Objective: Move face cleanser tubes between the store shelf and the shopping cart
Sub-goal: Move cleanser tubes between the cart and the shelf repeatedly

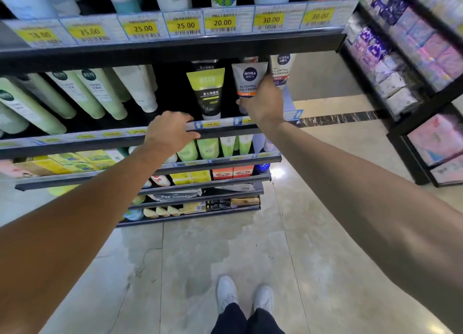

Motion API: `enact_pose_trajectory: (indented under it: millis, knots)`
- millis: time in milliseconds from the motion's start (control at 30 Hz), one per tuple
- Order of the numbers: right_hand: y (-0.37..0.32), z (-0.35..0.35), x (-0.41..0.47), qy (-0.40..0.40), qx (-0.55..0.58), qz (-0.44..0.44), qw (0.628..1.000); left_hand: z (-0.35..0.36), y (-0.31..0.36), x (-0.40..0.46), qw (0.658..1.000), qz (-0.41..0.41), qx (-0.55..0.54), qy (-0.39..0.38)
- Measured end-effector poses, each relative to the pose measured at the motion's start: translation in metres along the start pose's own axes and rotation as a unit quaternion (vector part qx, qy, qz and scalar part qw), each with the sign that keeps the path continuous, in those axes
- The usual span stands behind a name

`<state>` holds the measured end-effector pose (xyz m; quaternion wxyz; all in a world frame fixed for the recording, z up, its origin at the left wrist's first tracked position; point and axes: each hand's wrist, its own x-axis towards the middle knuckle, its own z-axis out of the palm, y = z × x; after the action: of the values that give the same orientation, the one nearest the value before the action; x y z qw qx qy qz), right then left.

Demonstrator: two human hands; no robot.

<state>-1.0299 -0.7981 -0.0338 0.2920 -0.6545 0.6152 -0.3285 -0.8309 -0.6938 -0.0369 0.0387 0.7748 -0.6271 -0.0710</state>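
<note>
Nivea tube (248, 82), upper center-right on the shelf, sits gripped by the right hand (263, 100); left hand (170, 131) rests loosely curled on the shelf rail (220, 131), holding nothing. Next: likely carry 1 tube to the unseen cart.

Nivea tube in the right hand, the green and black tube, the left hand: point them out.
Nivea tube (248, 79), head view, white front label.
Green and black tube (209, 93), head view, mid-body.
Left hand (170, 131), head view, back of hand.

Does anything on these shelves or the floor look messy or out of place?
Mostly tidy. The oddity is a large damp-looking patch on the tiled floor below the shelves. The right hand grips a Nivea Men tube; the left hand rests on the shelf rail.
</note>
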Motion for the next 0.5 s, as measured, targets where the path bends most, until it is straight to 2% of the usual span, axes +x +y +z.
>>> enact_pose_trajectory:
  millis: [500]
  knots:
    - [-0.011,0.011,0.033,-0.02,-0.045,0.065,0.997,-0.001,0.002,-0.002,1.0,-0.021,-0.021,-0.001]
